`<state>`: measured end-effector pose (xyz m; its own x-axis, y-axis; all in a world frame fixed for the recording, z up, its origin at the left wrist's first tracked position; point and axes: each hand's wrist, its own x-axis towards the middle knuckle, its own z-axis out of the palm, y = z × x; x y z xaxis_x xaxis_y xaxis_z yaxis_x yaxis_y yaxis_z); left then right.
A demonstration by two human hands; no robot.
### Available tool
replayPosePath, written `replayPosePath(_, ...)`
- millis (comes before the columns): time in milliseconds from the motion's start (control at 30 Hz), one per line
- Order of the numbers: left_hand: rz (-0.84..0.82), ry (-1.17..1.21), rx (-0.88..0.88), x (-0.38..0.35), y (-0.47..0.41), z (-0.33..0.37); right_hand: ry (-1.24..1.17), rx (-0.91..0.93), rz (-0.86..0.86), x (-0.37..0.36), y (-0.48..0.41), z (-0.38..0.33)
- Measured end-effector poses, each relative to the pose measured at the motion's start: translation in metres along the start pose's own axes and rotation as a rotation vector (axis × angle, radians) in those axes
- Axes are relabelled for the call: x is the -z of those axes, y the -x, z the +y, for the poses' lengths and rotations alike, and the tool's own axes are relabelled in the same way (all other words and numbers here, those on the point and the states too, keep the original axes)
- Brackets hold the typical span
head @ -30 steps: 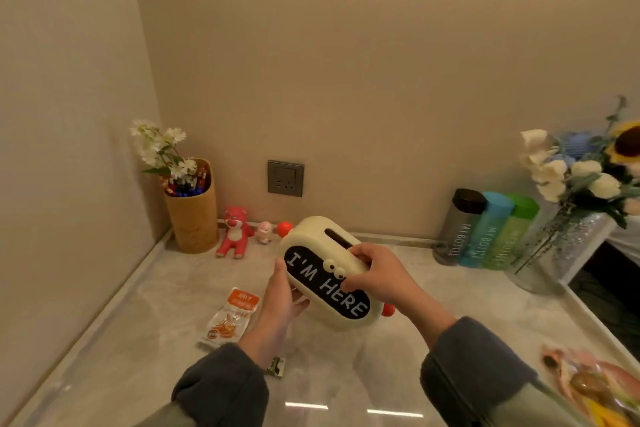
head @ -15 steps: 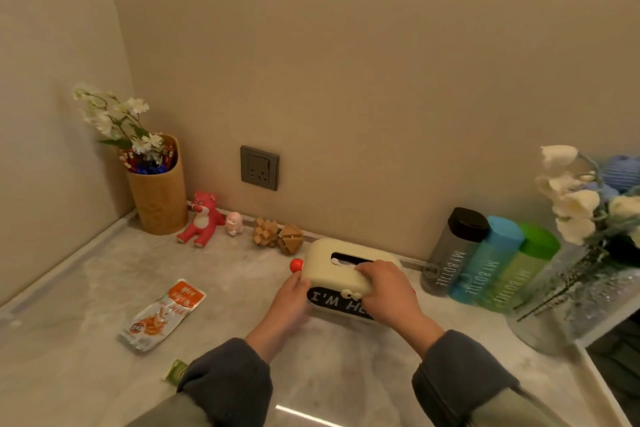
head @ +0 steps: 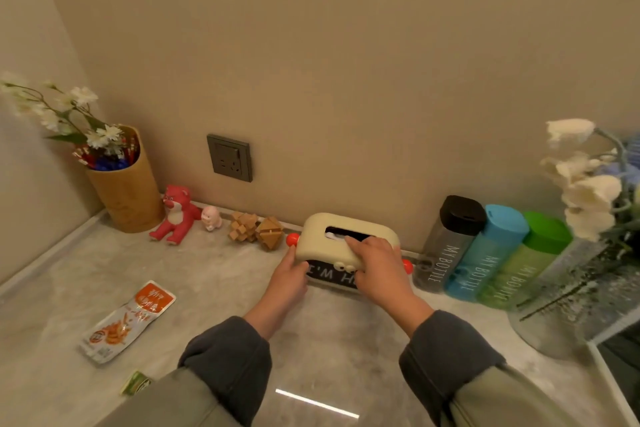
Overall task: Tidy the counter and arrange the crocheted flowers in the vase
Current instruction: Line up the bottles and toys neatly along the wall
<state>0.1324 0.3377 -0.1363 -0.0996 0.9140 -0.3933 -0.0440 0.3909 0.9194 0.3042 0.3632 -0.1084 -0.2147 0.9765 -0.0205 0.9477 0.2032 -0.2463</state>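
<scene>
The black front panel of the cream plastic tissue box (head: pixel 341 236) is mostly covered. The left hand (head: pixel 289 276) and the right hand (head: pixel 377 262) hide its ends, and I cannot surely read the few white letters between them. Far to the right of the grip, the clear glass vase (head: pixel 568 315) is cut off by the picture edge. The white artificial flowers (head: pixel 588 191) in it are cut off too. A blue crocheted flower (head: pixel 623 166) behind them is only a blurred patch (its shape I cannot tell). A small green packet (head: pixel 136 383) is partly hidden by the left sleeve.

The tissue box sits on the grey marble tabletop (head: pixel 214 288), close to the wall. Its long axis runs left to right along the wall, the slot faces up, and the black panel faces the person. An orange knob shows at each end. The left grip is closed on the left front corner. The right grip lies curved over the top, with the fingertips at the slot and the thumb on the front.

Just right of the grip stand a grey bottle (head: pixel 446 246), a blue bottle (head: pixel 485 253) and a green bottle (head: pixel 523 270), side by side. Just left of it are two wooden puzzles (head: pixel 243 226).
</scene>
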Motion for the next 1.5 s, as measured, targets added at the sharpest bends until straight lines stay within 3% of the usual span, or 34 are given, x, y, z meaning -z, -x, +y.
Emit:
replayPosePath(333,0.004,0.023,0.04,-0.004,0.001,0.003,-0.025,0.018,0.059,-0.009,0.005,-0.001)
replayPosePath(600,0.02,0.049,0.014,-0.006,0.036,0.016,-0.358,0.014,0.287,0.011,0.036,-0.013)
replayPosePath(967,-0.378,-0.09,-0.084,-0.037,0.111,0.004,-0.475,-0.211,0.41,0.038,0.147,-0.017)
replayPosePath(1200,-0.598,-0.204,-0.072,-0.063,0.161,-0.03,-0.5,-0.506,0.498,0.012,0.251,-0.005)
replayPosePath(1500,-0.717,-0.297,-0.145,-0.09,0.202,-0.078,-0.526,-0.697,0.586,-0.016,0.333,0.01)
